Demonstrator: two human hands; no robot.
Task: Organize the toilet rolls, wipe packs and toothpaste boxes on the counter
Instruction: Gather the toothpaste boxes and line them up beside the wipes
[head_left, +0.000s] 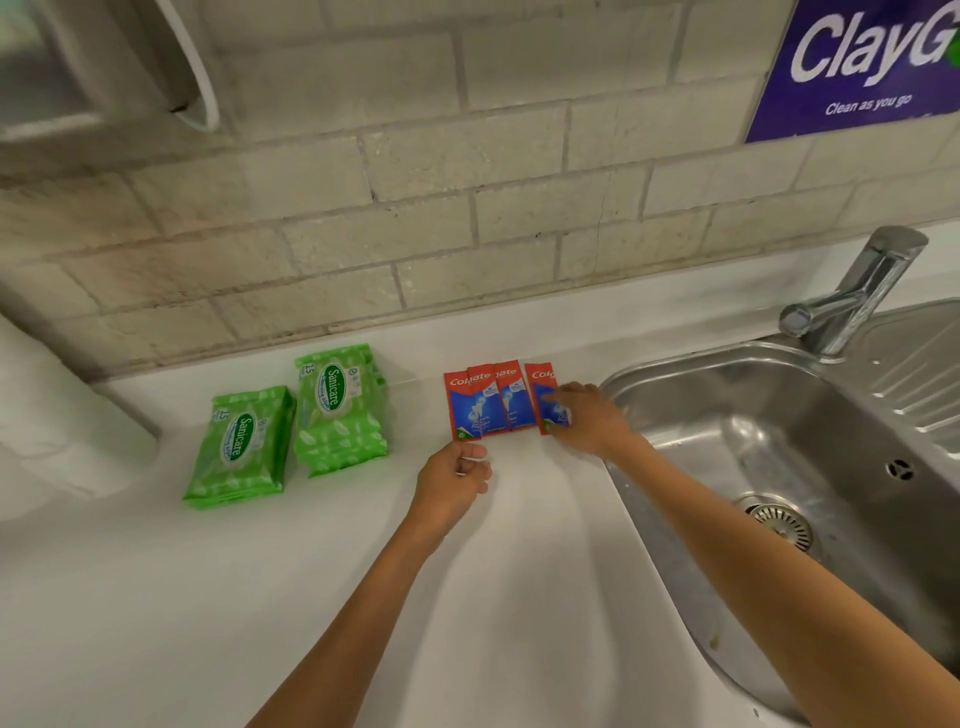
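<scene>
Several red and blue toothpaste boxes lie side by side on the white counter near the wall. The rightmost toothpaste box sits a small gap apart from the others. My right hand rests on it, with fingers stretched flat across its face. My left hand hovers just in front of the leftmost box with fingers curled and nothing in it. Two stacks of green wipe packs stand to the left, one nearer and one farther back. A white toilet roll shows at the left edge.
A steel sink with a drain lies directly right of the boxes, its faucet at the back. A tiled wall runs behind the counter and bears a purple sign.
</scene>
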